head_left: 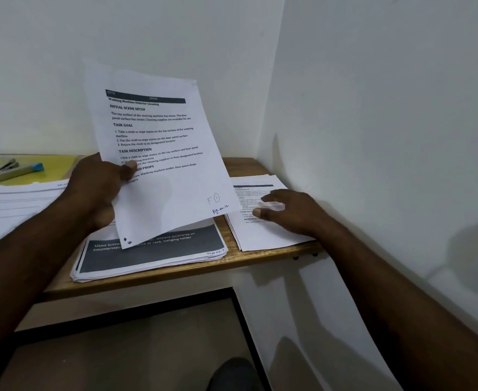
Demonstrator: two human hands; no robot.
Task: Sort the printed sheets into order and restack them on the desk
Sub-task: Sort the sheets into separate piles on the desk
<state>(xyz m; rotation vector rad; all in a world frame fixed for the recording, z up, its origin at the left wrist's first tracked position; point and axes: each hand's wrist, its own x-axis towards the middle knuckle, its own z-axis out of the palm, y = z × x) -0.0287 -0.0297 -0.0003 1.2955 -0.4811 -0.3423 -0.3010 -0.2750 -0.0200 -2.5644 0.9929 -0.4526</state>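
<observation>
One wooden counter point(176, 275) bears a middle stack point(153, 255) and a right stack point(263, 235) of printed sheets. Above the middle stack the left hand point(97, 187) pinches a tilted sheet point(159, 131). The right hand point(291, 210) rests, fingers spread, on the right stack.

The held sheet point(159, 153) hides the upper part of the middle stack point(153, 249) and the fingers of the left hand point(97, 187), and that hand's thumb covers a few printed words. At centre right the right hand point(291, 213) covers part of the right stack point(263, 235), its fingertips blurred, the print there too small to read. Papers point(12, 204) at mid left run off the frame's edge, and a dark shape point(232, 373) at the bottom edge is cut off and too dim to tell.
</observation>
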